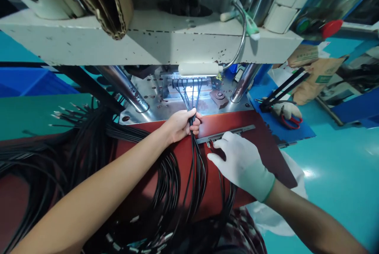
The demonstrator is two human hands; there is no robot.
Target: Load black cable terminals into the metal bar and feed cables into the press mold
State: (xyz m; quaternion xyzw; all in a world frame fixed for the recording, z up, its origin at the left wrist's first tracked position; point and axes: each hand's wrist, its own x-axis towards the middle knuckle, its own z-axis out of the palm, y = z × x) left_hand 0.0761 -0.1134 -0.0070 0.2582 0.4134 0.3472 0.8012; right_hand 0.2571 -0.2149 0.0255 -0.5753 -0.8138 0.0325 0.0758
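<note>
My bare left hand is closed around a bundle of black cables. Above the fist the cables fan out to a lit metal mold on the press bed, and below it they hang over the red-brown board. My right hand, in a white glove, hovers over the board with thumb and forefinger apart. Its fingertips are beside a slim metal bar, where small metal cable ends lie along the edge. More black cables trail down below this hand.
A white lamp hangs under the press's pale crossbeam, between steel posts. Thick heaps of black cable cover the left side. To the right, red-handled scissors lie on a blue surface.
</note>
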